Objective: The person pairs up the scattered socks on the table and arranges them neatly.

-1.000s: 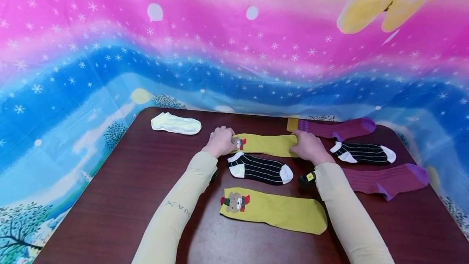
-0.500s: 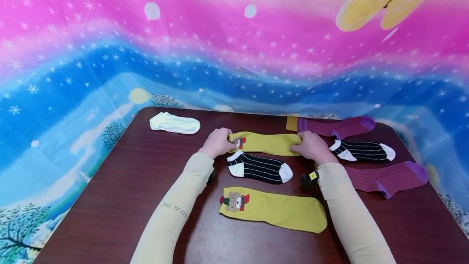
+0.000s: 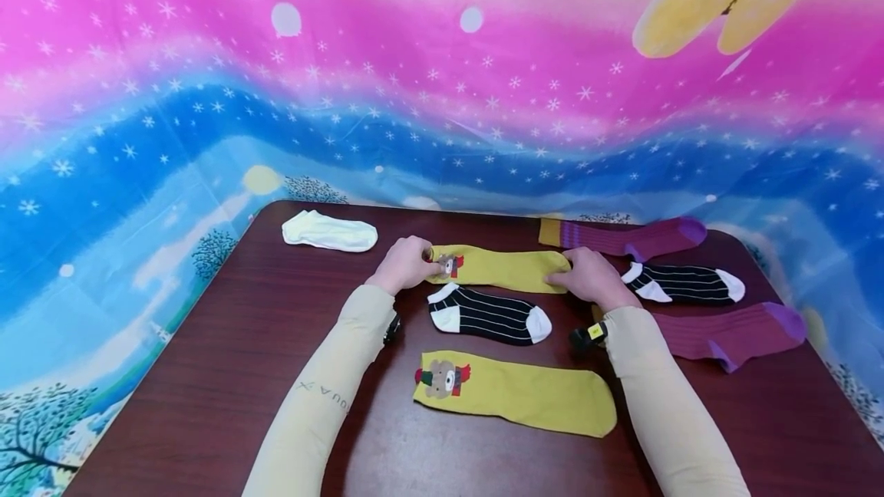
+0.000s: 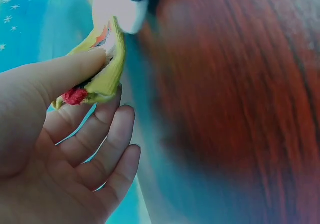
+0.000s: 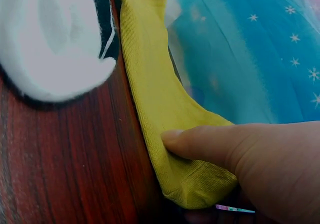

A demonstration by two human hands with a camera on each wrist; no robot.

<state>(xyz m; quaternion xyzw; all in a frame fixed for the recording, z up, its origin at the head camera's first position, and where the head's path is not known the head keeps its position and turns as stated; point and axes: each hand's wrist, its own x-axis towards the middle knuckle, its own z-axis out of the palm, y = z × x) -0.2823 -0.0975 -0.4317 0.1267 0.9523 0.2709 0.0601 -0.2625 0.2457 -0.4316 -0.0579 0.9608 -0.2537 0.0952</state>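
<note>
One yellow sock (image 3: 507,268), just beyond a striped sock (image 3: 493,318), runs lengthwise from our left hand (image 3: 404,265) to our right hand (image 3: 590,276), crosswise over the bench (image 3: 242,343); we pinch its bear-print cuff on the left and toe end on the right, neither hand nearer.
</note>
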